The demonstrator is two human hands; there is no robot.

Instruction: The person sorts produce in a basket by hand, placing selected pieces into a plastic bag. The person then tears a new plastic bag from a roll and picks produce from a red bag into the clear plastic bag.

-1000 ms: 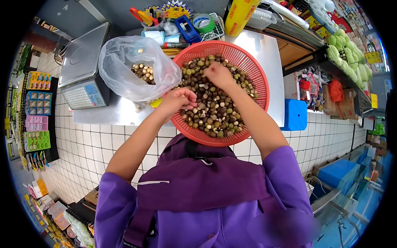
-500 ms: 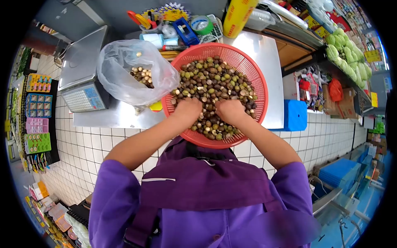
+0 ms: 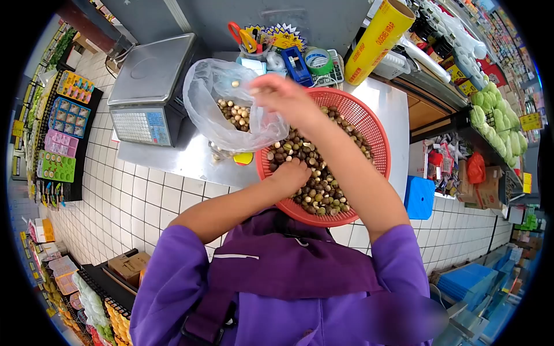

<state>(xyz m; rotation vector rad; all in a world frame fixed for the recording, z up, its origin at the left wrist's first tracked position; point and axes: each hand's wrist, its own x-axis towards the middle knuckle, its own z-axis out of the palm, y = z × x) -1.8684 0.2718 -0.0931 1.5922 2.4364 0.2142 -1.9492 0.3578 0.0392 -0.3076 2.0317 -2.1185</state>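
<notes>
A red plastic colander basket [image 3: 378, 138] holds many small round brown and green nuts or seeds [image 3: 320, 196], some showing pale flesh. Down among them is my left hand [image 3: 291, 176], fingers curled; whatever lies in its grasp is hidden. My right hand [image 3: 283, 101] is raised over the right side of a clear plastic bag [image 3: 199, 109], its fingers smeared by motion, so I cannot tell if it holds anything. Paler, cream-and-brown nuts or seeds [image 3: 235, 115] lie inside the bag, and a single pale one [image 3: 235, 83] rests higher on its plastic.
A weighing scale [image 3: 147, 75] stands left of the bag on the metal table [image 3: 179, 158]. Behind are scissors [image 3: 234, 32], a blue tape dispenser [image 3: 296, 66], green tape [image 3: 318, 60] and a yellow roll of wrap [image 3: 381, 40]. A blue stool [image 3: 419, 198] stands at the right.
My right hand has lifted out of the basket and swung up and left to the bag. My left hand stays among the nuts. The whole view has shifted.
</notes>
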